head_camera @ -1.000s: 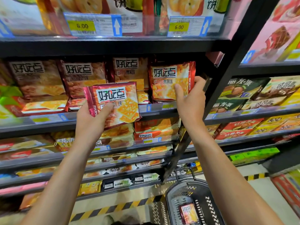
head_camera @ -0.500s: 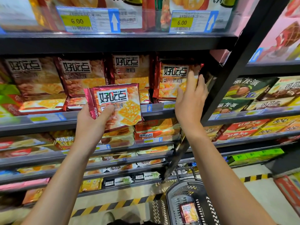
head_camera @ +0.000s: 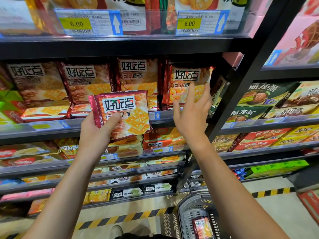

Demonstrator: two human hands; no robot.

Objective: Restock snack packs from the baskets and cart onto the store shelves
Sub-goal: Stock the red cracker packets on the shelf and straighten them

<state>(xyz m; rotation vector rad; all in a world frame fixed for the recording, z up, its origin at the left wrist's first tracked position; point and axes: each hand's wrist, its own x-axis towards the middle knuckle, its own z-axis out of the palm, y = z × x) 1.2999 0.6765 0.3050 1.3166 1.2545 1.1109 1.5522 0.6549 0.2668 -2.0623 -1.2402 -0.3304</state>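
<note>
Two hands up: left hand grips snack pack, right hand fingers spread on shelved pack

Counts, relative to grey plastic shopping basket on floor:
- red foil cracker packs standing upright in shelf row high above basket: four
- same pack held up in front of that row: one
- same pack inside basket: one
- yellow 6.00 price tags on top rail: two
- bare hands: two
</note>
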